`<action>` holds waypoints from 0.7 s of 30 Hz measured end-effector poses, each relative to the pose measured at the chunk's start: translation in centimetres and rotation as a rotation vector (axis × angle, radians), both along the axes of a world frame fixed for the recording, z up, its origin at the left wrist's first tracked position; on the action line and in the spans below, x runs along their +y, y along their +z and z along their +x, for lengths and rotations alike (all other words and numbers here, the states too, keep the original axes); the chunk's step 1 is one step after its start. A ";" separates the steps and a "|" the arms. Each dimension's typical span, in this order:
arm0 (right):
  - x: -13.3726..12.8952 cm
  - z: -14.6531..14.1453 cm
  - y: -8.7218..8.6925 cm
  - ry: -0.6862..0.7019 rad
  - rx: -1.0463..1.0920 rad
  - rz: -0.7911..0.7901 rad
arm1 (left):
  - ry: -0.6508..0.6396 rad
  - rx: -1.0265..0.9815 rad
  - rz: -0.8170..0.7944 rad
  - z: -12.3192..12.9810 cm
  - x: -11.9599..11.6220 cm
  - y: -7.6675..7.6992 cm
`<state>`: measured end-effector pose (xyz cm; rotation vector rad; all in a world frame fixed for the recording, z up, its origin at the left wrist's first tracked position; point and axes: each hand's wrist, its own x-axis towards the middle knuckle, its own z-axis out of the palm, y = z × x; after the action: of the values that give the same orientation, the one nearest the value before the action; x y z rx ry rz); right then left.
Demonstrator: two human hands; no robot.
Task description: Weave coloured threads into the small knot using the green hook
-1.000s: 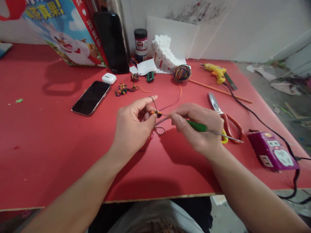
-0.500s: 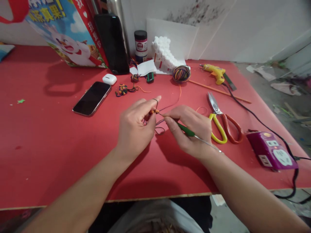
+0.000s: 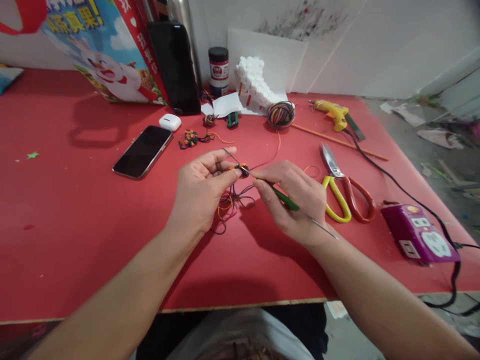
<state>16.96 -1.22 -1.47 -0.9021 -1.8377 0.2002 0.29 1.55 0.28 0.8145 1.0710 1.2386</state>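
Between the thumb and fingers of my left hand (image 3: pixel 200 187) is a small crochet piece (image 3: pixel 243 170) in orange and dark yarn. A strand passes over that hand's raised index finger. My right hand (image 3: pixel 294 202) is closed around a crochet hook (image 3: pixel 287 199) with a green grip; its tip meets the piece. Loose yarn tails (image 3: pixel 227 205) in several colours hang below the piece onto the table. One strand leads back to a multicoloured yarn ball (image 3: pixel 280 115). Behind my left hand lies a finished-looking crocheted scrap (image 3: pixel 190 137) in orange and dark yarn.
On the red table (image 3: pixel 93 240), scissors (image 3: pixel 339 187) and a purple power socket (image 3: pixel 422 232) sit at the right. A yellow glue gun (image 3: pixel 333 112) and an orange stick (image 3: pixel 341 142) lie behind. At the left are a phone (image 3: pixel 143 151), a white earbud case (image 3: pixel 170 122) and a bag (image 3: pixel 108 55).
My left hand has turned and shifted slightly left, its fingers more spread. More of the crochet piece and the yarn tails beneath it show. My right hand stays almost in place.
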 end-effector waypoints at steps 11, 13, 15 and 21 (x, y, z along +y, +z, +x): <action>-0.1 0.2 0.4 -0.017 0.151 -0.190 | 0.023 0.156 0.113 -0.1 -0.4 0.3; -0.1 0.3 0.5 -0.024 0.224 -0.280 | 0.008 0.196 0.137 -0.2 -0.4 0.2; 0.0 0.3 0.6 -0.024 0.333 -0.398 | -0.019 0.241 0.160 -0.3 -0.4 0.2; 0.7 0.5 0.2 0.079 0.624 -0.560 | -0.058 0.261 0.176 -0.5 -0.4 0.4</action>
<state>17.47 -0.51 -1.31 -0.9942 -1.2386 0.9695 -0.18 1.14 0.66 1.1594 1.1475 1.2121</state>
